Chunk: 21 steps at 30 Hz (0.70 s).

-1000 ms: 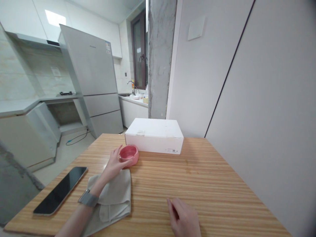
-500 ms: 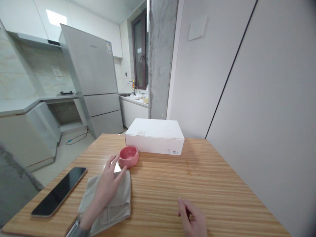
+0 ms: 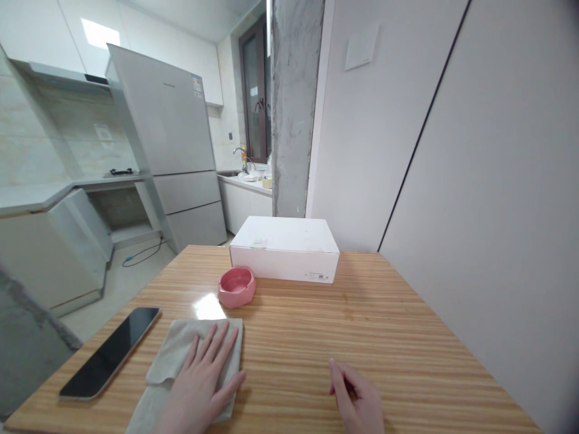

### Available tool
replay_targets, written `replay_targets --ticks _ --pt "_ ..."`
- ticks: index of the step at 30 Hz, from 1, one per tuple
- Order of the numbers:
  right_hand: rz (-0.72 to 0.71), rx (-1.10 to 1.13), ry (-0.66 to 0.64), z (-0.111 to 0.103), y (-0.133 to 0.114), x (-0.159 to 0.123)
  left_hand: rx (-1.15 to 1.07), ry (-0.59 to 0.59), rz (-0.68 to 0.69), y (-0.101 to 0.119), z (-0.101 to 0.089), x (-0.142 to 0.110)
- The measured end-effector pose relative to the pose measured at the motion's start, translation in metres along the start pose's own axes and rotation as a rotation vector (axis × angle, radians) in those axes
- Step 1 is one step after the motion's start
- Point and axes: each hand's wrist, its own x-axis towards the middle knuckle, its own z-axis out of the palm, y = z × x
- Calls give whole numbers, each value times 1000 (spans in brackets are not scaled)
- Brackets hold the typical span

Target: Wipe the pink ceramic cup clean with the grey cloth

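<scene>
Spread fingers of my left hand lie flat on a folded grey-beige cloth at the table's front left. The palm covers part of the cloth, and nothing is gripped. At the lower right, my right hand rests on or just above the wood, its fingers curled and thumb against the forefinger. Whether anything is inside that curl cannot be seen. Beyond the cloth stands a pink ashtray-like bowl, apart from both hands.
The wooden table carries a white box at its far side, right behind the bowl. A dark-screened phone lies near the left edge. A pale wall rises on the right; a fridge stands farther back.
My left hand has come back from beside the pink bowl and settled flat on the cloth. The cloth's near part looks shifted. My right hand has barely moved.
</scene>
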Motion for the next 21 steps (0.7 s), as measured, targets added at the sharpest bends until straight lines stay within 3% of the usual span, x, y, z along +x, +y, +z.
replay_targets --ticks 4,8,13,16,21 --pt "-102 -11 -64 4 -3 1 -209 187 -148 -1 -20 26" --pt "-235 -43 -117 6 0 1 -401 327 -214 -14 -31 83" --pt "-226 -110 -71 6 1 2 -650 225 -330 -34 -18 139" --pt "-219 -120 -63 5 -1 3 -749 197 -307 -35 -14 145" --pt "-241 -116 -97 5 1 3 -737 216 -356 -30 -18 142"
